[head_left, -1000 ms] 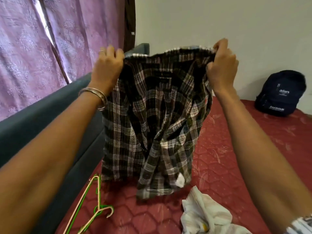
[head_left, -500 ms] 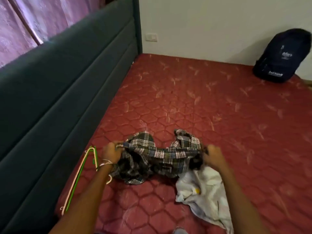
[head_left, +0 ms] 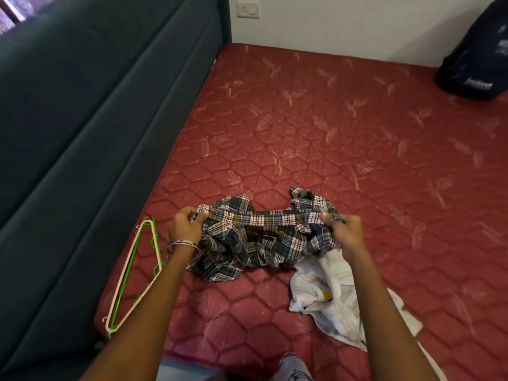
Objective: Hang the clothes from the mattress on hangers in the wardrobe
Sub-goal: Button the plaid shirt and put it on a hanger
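A dark plaid shirt (head_left: pixel 255 237) lies bunched on the red quilted mattress (head_left: pixel 316 127). My left hand (head_left: pixel 185 226) pinches its top edge at the left, and my right hand (head_left: pixel 345 233) grips the same edge at the right, so the edge is stretched between them. A white garment (head_left: pixel 327 303) lies crumpled under my right forearm. Two plastic hangers, one pink (head_left: pixel 129 268) and one green (head_left: pixel 125 287), lie stacked on the mattress to the left of my left arm. The wardrobe is out of view.
A dark teal padded headboard (head_left: pixel 82 119) runs along the mattress's left side. A dark blue backpack (head_left: pixel 478 53) leans against the white wall at the far right. A wall socket (head_left: pixel 248 8) sits above the mattress corner.
A second ago both hands held the plaid shirt up high in front of me. They have since lowered it onto the mattress, still gripping its top edge.
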Action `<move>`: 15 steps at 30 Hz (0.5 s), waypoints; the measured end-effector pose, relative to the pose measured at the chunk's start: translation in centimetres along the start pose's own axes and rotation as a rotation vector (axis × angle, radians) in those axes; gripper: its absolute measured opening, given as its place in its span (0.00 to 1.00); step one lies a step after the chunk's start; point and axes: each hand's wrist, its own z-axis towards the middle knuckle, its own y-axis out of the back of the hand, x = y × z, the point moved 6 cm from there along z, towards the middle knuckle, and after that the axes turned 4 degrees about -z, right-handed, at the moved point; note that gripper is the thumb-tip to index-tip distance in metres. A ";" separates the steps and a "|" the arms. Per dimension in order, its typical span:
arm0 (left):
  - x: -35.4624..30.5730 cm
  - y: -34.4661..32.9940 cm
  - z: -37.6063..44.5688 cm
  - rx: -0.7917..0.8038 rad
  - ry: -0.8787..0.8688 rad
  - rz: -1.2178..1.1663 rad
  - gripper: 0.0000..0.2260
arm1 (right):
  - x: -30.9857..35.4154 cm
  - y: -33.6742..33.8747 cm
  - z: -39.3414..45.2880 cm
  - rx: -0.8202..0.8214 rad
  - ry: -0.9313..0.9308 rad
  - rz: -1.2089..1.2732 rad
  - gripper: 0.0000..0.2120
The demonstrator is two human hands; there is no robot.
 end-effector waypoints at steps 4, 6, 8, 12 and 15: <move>-4.2 -0.5 2.9 -0.024 -0.071 -0.269 0.07 | 6.9 -2.2 0.6 0.251 0.024 0.286 0.09; -7.0 -0.5 6.3 -0.094 -0.058 -0.368 0.04 | 11.2 -2.9 3.0 0.228 0.084 0.368 0.07; -9.4 -0.4 9.7 -0.121 -0.092 -0.454 0.05 | 15.0 -3.5 5.3 0.235 0.142 0.475 0.06; -12.3 -2.3 16.2 0.000 -0.209 -0.423 0.16 | 19.9 -6.2 10.3 0.284 0.229 0.691 0.18; -11.0 -5.9 19.0 0.190 -0.134 -0.417 0.26 | 19.1 -8.8 13.7 0.234 0.221 0.531 0.27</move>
